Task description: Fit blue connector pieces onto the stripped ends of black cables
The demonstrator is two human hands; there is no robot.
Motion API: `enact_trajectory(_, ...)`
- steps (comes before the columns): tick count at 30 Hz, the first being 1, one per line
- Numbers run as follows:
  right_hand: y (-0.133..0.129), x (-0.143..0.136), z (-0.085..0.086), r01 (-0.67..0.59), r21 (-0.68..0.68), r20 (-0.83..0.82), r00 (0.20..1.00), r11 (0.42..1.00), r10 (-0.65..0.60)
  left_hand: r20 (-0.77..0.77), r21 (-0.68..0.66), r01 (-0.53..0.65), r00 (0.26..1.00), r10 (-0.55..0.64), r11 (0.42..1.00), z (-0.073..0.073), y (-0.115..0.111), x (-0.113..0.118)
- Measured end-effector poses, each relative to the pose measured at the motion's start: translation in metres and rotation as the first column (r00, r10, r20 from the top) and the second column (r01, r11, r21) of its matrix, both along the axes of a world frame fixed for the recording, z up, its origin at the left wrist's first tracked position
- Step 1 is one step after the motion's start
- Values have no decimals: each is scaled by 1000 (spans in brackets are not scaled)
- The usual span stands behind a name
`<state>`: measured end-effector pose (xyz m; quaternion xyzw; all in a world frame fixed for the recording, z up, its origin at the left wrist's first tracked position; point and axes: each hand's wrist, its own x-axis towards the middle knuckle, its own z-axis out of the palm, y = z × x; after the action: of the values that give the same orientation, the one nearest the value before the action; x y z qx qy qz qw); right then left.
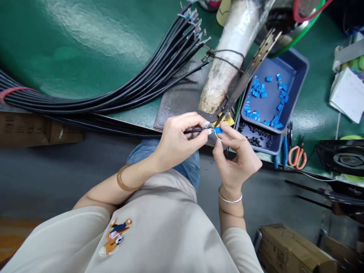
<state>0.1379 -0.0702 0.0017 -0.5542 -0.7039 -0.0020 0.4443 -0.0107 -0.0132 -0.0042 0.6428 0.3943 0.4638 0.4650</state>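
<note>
My left hand [182, 138] is closed around the end of a black cable [192, 131], thumb and fingers pinching it near its stripped tip. Against that tip sits a small blue connector [217, 130], its right end under the fingertips of my right hand [234, 151]. A thin white wire [216, 135] curves from the joint down to my right thumb. Just above the connector, the pointed dark tip of a mounted tool, apparently a soldering iron [223, 115], reaches down; whether it touches is too small to tell. Behind it lies a yellow piece [227, 119].
A bundle of black cables [122, 96] with stripped ends lies across the green table [93, 34]. A plastic-wrapped duct [227, 57] hangs above the work. At right are a blue-grey tray [298, 76] of blue connectors, small black parts [257, 134], and orange-handled pliers [297, 157].
</note>
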Motion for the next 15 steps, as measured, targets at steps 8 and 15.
enact_trajectory(8,2,-1,0,8,-40,-45,999,999,-10,8,-9,-29,1000,29,1000,0,1,2)
enact_trajectory(15,1,-3,5,8,-47,-59,998,999,-10,3,-19,-39,999,39,999,5,-1,1)
